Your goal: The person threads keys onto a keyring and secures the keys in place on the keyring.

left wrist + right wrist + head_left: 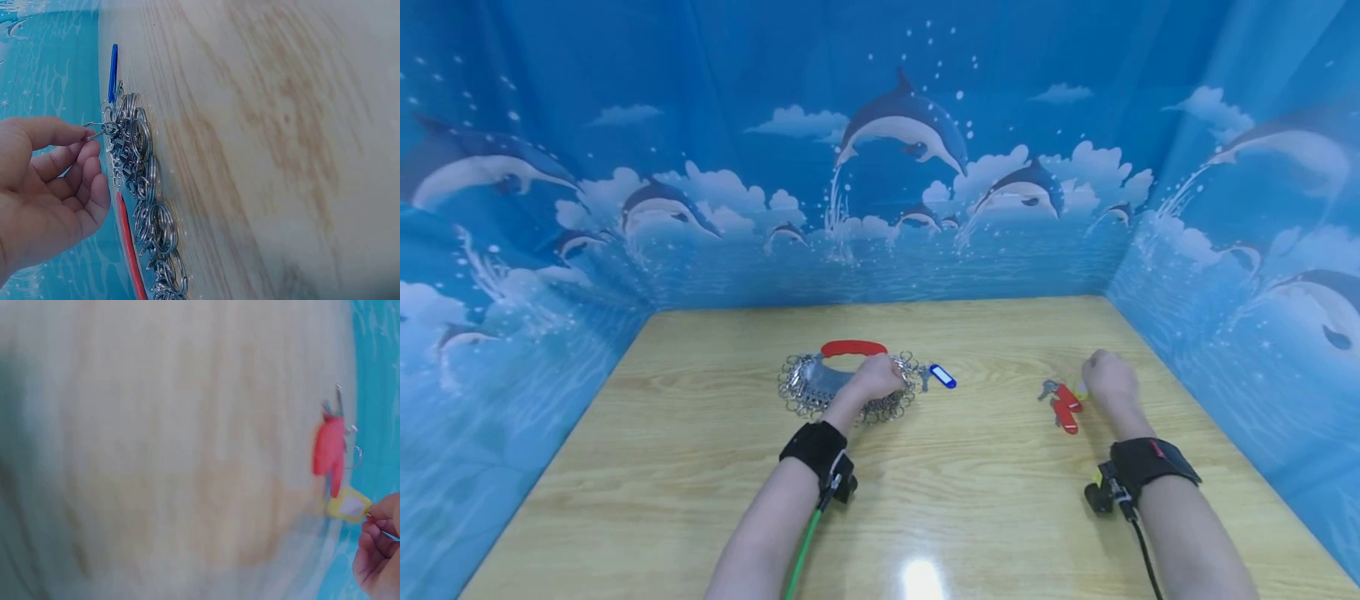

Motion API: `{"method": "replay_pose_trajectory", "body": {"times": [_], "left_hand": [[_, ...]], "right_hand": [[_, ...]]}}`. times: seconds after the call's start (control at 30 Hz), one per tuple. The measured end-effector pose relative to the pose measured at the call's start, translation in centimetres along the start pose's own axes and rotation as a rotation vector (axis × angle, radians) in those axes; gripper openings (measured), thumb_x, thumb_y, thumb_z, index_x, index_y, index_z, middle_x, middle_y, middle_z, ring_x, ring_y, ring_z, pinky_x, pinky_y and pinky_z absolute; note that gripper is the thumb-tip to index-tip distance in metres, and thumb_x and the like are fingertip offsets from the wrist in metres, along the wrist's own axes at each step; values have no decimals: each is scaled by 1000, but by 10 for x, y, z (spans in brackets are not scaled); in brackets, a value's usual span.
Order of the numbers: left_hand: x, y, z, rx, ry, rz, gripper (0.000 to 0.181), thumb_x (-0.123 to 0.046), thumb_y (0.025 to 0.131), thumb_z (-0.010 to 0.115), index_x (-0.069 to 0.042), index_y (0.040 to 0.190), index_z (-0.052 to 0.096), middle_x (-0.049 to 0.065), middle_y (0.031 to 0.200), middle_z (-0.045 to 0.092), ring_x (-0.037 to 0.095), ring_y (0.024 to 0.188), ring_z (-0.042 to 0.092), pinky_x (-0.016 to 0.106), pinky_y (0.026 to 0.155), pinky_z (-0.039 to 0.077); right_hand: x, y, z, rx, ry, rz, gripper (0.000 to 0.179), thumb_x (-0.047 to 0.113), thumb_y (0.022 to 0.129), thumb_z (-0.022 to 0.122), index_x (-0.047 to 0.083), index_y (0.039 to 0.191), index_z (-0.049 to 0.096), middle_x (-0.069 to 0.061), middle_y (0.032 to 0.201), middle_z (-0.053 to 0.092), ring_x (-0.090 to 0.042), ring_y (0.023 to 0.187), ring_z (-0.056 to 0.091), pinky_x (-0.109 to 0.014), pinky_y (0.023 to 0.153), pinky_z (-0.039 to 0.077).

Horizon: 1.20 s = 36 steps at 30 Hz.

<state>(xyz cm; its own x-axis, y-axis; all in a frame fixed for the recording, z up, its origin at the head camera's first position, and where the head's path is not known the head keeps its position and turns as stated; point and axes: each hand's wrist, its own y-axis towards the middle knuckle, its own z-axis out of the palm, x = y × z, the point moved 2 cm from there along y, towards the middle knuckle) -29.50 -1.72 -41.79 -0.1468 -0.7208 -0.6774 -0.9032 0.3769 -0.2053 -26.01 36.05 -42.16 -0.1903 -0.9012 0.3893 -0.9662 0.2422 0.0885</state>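
My left hand point(880, 377) is over the right side of a large key holder with a red handle point(853, 347) and a fringe of metal rings point(805, 404). In the left wrist view, its thumb and forefinger pinch one metal ring point(94, 127) at the fringe's edge. Just beyond lies a blue key tag point(942, 377) beside a key point(925, 379). Off to the right, my right hand point(1111, 385) pinches the end of a yellow key tag point(350, 506) between thumb and fingers. Red key tags point(1066, 408) with keys point(1048, 389) lie at its left.
A wooden table point(970, 500) carries everything. Blue curtains point(880, 250) printed with dolphins stand behind it and along both sides. Each wrist wears a black strap with a camera; a green cable point(805, 550) trails from the left, a black cable point(1144, 550) from the right.
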Motion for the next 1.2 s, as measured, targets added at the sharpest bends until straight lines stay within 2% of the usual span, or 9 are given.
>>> {"method": "replay_pose_trajectory", "body": {"times": [0.17, 0.3, 0.4, 0.67, 0.83, 1.0, 1.1, 1.2], "left_hand": [[1, 1, 2, 12, -48, 9, 43, -4, 85, 53, -14, 51, 27, -3, 53, 14, 12, 45, 13, 27, 46, 20], [2, 2, 2, 10, -64, 21, 45, -8, 87, 54, -14, 51, 27, -3, 53, 14, 12, 45, 13, 27, 46, 20], [2, 2, 2, -1, -58, 24, 47, -11, 88, 56, -13, 51, 28, -3, 53, 14, 12, 45, 13, 27, 47, 21], [1, 4, 5, -47, -60, -13, 49, -14, 87, 60, -13, 47, 31, -4, 50, 16, 12, 43, 14, 27, 45, 20], [1, 5, 4, -81, -39, -21, 47, -12, 85, 59, -13, 47, 31, -4, 49, 16, 12, 43, 14, 27, 44, 18], [-1, 3, 3, -43, 0, -51, 49, -12, 87, 59, -14, 48, 30, -4, 49, 16, 11, 42, 15, 26, 44, 21], [-2, 1, 2, -23, 8, -52, 49, -14, 88, 57, -14, 48, 29, -4, 50, 16, 11, 42, 16, 26, 44, 22], [-2, 1, 2, -14, 16, -45, 49, -19, 90, 56, -14, 49, 30, -4, 49, 16, 11, 41, 16, 26, 44, 21]], "right_hand": [[-8, 1, -13, -56, 45, -27, 24, 6, 88, 38, 3, 66, 46, -5, 58, 44, -19, 52, 39, -31, 47, 32], [-12, 1, -21, -72, 62, -29, 25, 8, 89, 38, -7, 77, 54, -19, 70, 56, -23, 56, 45, -31, 47, 34], [-14, 1, -25, -89, 65, -41, 28, 9, 90, 41, -12, 94, 58, -28, 89, 59, -27, 63, 51, -33, 51, 38], [-20, 2, -29, -126, 36, -39, 28, 7, 89, 42, -12, 97, 60, -29, 94, 59, -35, 73, 55, -42, 58, 42], [-23, 5, -30, -128, -36, -46, 27, 6, 90, 41, -14, 99, 57, -32, 96, 57, -44, 83, 55, -49, 66, 42], [-25, 8, -30, -118, -79, -42, 27, 6, 91, 41, -15, 99, 55, -33, 94, 56, -46, 83, 54, -50, 66, 42], [-25, 8, -32, -104, -73, -27, 28, 8, 91, 39, -14, 99, 55, -31, 93, 57, -43, 79, 55, -47, 61, 42], [-24, 7, -34, -80, -61, -15, 29, 11, 92, 37, -10, 98, 56, -25, 84, 56, -34, 67, 52, -41, 53, 39]]}}
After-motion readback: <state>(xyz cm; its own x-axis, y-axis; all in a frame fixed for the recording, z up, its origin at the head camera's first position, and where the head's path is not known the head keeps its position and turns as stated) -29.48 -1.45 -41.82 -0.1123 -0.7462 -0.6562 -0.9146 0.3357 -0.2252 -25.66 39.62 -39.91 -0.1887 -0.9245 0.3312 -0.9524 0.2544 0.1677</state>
